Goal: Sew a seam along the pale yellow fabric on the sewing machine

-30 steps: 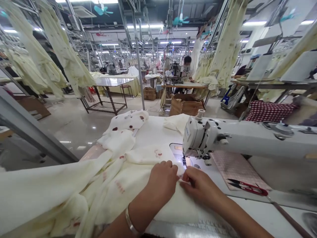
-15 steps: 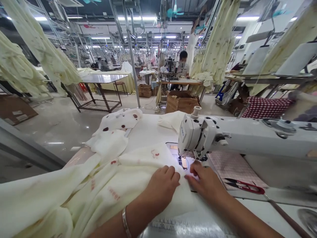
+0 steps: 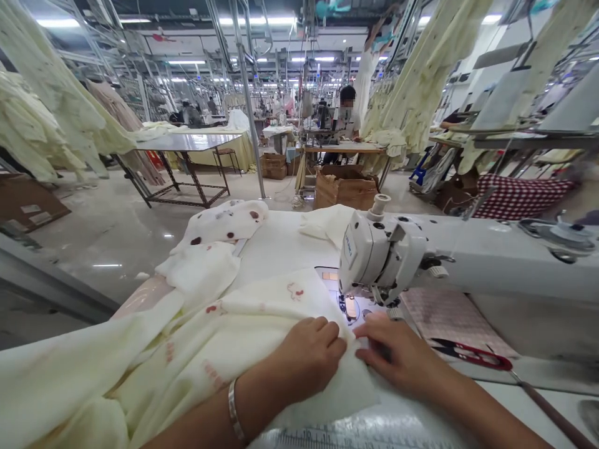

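A cream fabric [image 3: 219,343] with small red prints lies across the white sewing table [image 3: 285,243] and trails off to the lower left. My left hand [image 3: 306,352], a bangle on its wrist, rests on the cloth with its fingers curled over the edge. My right hand [image 3: 397,355] presses on the same edge just to the right, fingers bent down. Both hands sit directly in front of the needle area [image 3: 349,307] of the grey-white sewing machine [image 3: 388,255], whose arm runs off to the right.
Red-handled snips [image 3: 472,357] lie on a checked mat [image 3: 440,318] right of the needle. More printed pieces [image 3: 219,227] are piled at the table's far left. Beyond stand cardboard boxes [image 3: 346,187], a metal table [image 3: 182,146], hanging cream garments and a seated person [image 3: 346,115].
Both hands have shifted slightly toward me and to the right while keeping hold of the cloth edge. The view has tilted down a little.
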{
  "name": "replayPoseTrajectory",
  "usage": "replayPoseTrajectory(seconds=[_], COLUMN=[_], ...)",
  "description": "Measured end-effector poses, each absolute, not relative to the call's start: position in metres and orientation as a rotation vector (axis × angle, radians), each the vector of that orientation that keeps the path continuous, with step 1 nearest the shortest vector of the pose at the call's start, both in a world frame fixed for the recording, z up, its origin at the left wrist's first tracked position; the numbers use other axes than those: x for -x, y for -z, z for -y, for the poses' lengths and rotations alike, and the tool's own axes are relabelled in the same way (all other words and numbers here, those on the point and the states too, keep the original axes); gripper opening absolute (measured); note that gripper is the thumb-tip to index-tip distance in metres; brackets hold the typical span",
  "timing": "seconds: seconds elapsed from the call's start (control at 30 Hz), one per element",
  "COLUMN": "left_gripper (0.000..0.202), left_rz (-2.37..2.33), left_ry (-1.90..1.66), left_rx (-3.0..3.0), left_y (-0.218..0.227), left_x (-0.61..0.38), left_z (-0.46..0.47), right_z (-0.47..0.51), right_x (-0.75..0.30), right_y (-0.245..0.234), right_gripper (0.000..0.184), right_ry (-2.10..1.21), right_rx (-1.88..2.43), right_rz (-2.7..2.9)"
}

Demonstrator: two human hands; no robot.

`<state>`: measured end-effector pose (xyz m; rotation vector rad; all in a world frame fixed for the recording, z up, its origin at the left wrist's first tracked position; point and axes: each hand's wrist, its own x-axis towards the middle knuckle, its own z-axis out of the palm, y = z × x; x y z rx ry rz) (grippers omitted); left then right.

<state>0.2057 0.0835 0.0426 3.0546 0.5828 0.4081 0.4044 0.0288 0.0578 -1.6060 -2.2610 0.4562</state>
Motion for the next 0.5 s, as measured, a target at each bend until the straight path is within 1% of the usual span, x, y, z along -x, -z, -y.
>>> replayPoseTrajectory(seconds=[0.07,0.17,0.33,0.43,0.5], left_gripper=[0.015,0.019,0.026,0.027,0.026], left_rz=[-0.541,-0.514,-0.49,-0.474,-0.447], left_ry=[-0.4,-0.358,-0.452,-0.468,-0.453], left_rx=[-3.057,-3.028,-2.862,-2.788,-2.783], left_y=[-0.04,-0.044,-0.047,-0.046,-0.046], left_x=[-0.204,-0.203,-0.199,-0.195,-0.193], left_z=[-0.082,-0.083,-0.087,-0.089,-0.09], right_z=[-0.031,-0.031,-0.019,-0.017,-0.023], right_x=[-0.412,-0.414,-0.404,-0.402,-0.401], right_y=[-0.056,-0.057,-0.061,-0.059,-0.055], right_gripper=[0.018,0.022,0.018,0.015,0.021], right_ry=[-0.447,-0.346,-0.076,0.011,0.048], right_rx=[1.568,1.516,1.228,1.285,1.4], right_rz=[2.151,2.091,2.239,2.251,2.218])
